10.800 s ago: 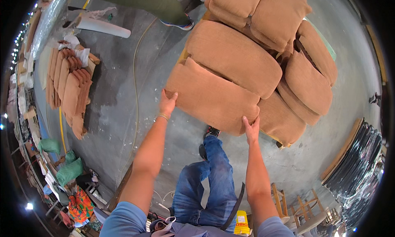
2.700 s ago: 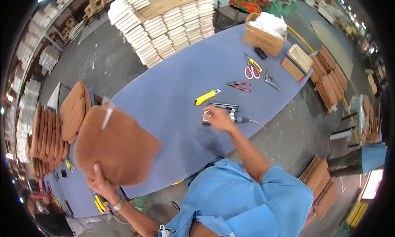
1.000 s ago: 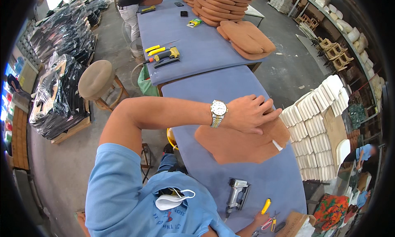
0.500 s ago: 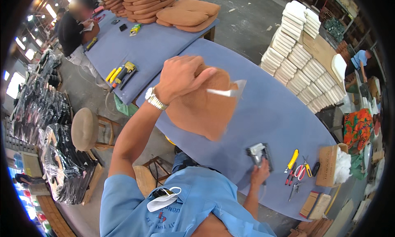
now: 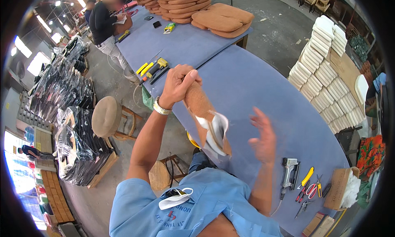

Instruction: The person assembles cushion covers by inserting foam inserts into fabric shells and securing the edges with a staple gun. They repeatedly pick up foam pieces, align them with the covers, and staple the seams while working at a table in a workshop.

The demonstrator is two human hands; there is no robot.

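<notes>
My left hand is closed round the top of a brown fabric seat cushion and holds it up over the blue-covered table. The cushion stands nearly edge-on, and white material shows at its open lower side. To the right of it, my right hand is in the air with fingers apart, holding nothing and smeared by motion. A grey staple gun with a hose lies on the table beyond my right forearm.
Beside the staple gun lie a yellow cutter, red-handled scissors and a cardboard box with white stuffing. Brown cushions are piled at the back; white pads are stacked at right. A person works at far left.
My right hand has let go of the staple gun and risen toward the cushion. My left hand has turned the cushion from broadside to nearly edge-on. The view has shifted.
</notes>
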